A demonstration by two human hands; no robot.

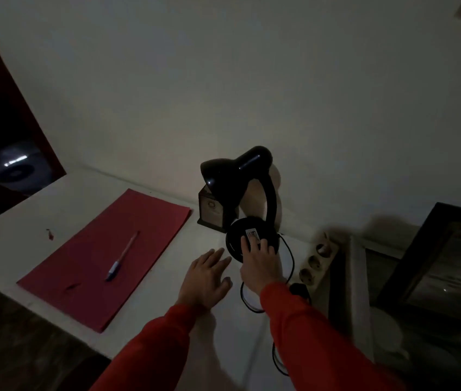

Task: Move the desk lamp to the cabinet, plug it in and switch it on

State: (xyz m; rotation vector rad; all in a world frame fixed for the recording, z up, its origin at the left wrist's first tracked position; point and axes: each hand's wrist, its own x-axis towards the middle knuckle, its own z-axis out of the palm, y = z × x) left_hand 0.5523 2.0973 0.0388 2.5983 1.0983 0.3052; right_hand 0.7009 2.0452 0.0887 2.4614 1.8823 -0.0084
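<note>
Your right hand (260, 261) rests spread on the lamp (247, 210) base; left hand (206, 277) flat, spread. Power strip (318, 259) at three o'clock, wooden box (211, 211) at eleven.

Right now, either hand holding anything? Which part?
Nothing is held. The right hand rests fingertips on top of the lamp base, not gripping it. The left hand lies flat and open on the cabinet.
</note>
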